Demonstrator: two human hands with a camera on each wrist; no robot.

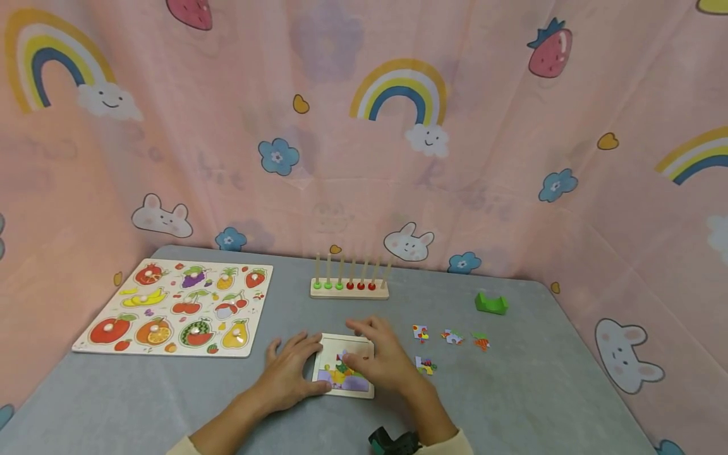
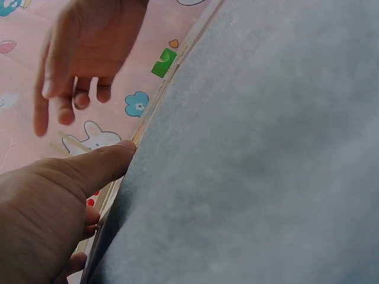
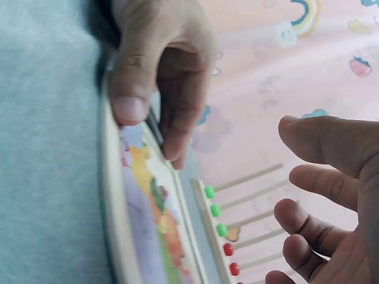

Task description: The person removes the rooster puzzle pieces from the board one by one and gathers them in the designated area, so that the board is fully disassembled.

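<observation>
A small wooden jigsaw tray [image 1: 335, 341], partly filled with purple, yellow and green pieces, lies on the grey table. My left hand [image 1: 290, 373] grips the tray's left side, thumb on the near edge and fingers at the far edge, as the right wrist view also shows. Above the tray's right side hovers my right hand [image 1: 383, 357], its fingers loosely spread and nothing visible in them. That hand hides part of the tray. Several loose jigsaw pieces [image 1: 452, 337] lie on the table to the right of it.
A fruit puzzle board [image 1: 170, 351] lies at the left. Behind the tray stands a wooden peg rack [image 1: 349, 293] with green and red beads. A green block [image 1: 491, 304] sits at the back right. A dark object [image 1: 394, 442] is near my right wrist.
</observation>
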